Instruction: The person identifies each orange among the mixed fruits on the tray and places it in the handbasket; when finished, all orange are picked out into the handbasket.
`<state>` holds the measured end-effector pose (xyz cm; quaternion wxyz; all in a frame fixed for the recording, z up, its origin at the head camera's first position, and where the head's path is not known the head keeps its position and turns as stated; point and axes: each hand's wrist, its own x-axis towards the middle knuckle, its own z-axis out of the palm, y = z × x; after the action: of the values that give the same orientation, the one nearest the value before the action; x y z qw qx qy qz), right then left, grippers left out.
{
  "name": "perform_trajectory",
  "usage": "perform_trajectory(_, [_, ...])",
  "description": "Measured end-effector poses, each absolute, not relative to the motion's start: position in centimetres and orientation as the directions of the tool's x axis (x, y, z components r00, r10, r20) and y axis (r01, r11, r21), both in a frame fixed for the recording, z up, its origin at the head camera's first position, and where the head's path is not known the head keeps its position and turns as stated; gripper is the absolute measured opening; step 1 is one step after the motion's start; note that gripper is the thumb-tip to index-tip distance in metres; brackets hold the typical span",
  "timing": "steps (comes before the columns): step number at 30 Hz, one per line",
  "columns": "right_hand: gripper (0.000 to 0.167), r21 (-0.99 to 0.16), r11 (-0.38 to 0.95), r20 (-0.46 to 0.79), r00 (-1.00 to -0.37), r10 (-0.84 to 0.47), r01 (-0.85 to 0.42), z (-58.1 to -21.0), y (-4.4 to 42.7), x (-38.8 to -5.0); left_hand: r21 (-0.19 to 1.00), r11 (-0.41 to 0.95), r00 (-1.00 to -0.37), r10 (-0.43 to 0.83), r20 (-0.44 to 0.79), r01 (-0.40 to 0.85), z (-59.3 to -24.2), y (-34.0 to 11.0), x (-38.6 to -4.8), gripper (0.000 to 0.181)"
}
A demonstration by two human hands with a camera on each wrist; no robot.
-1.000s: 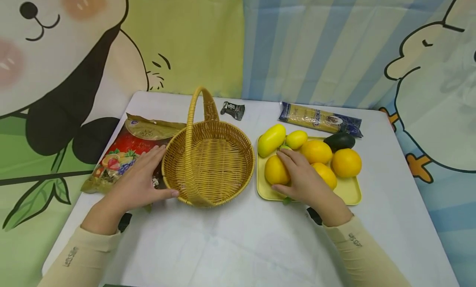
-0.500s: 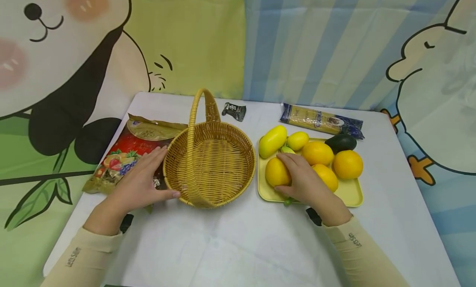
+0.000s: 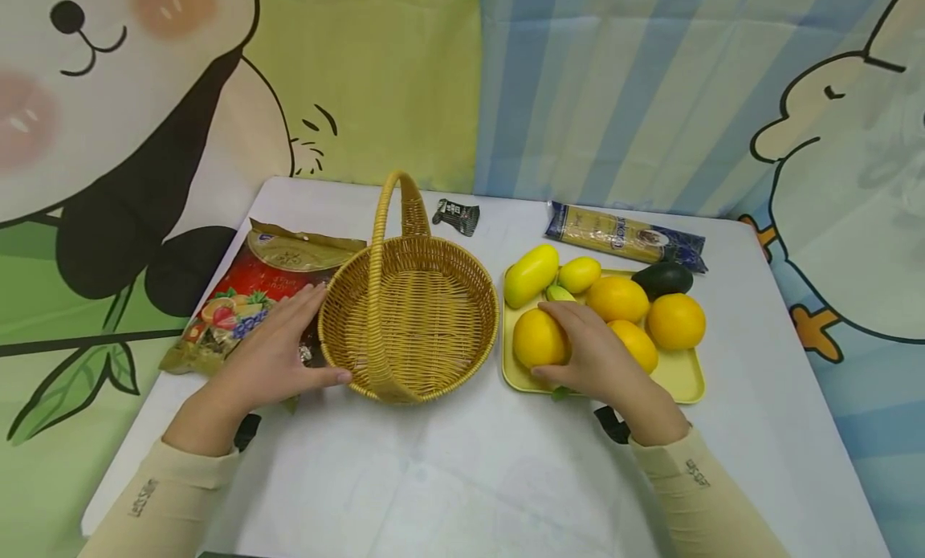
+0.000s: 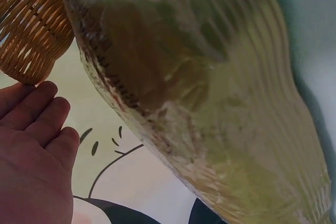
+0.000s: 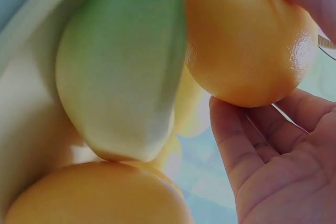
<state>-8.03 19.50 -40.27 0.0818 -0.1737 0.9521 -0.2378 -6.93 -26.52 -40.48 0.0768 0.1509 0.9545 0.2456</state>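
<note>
My right hand (image 3: 596, 353) grips an orange (image 3: 540, 339) at the left part of a yellow tray (image 3: 682, 388). In the right wrist view the thumb and fingertips hold that orange (image 5: 247, 40) from opposite sides. Beside it is a smooth green-and-white piece (image 5: 123, 72), mostly hidden in the head view. My left hand (image 3: 270, 361) rests against the left side of a round wicker basket (image 3: 412, 325), thumb at its front rim. In the left wrist view its fingers (image 4: 44, 111) are fairly straight and touch the basket (image 4: 31, 30). Nothing lies inside the basket.
More oranges (image 3: 675, 321), a dark avocado-like fruit (image 3: 662, 279), a lemon (image 3: 580, 274) and a long yellow-green fruit (image 3: 531, 275) crowd the tray. Behind lie a pasta packet (image 3: 625, 235) and a small black packet (image 3: 457, 216). A red-gold bag (image 3: 260, 285) lies left of the basket.
The gripped orange has shifted slightly left relative to the tray, together with my right hand. My left hand and the basket keep their places.
</note>
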Motion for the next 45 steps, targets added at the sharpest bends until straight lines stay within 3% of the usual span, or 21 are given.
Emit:
perform_trajectory(21, [0.094,-0.482,0.819,-0.022,-0.93,-0.368,-0.313,-37.8,19.0,-8.5,0.491,0.836,-0.946,0.316,-0.07,0.243,-40.7,-26.7,-6.9,0.135])
perform_trajectory(45, [0.093,-0.451,0.777,0.06,-0.884,-0.464,-0.439,-34.6,16.2,-10.2,0.479,0.853,-0.949,0.294,-0.115,0.207,-40.6,-26.6,-6.8,0.137])
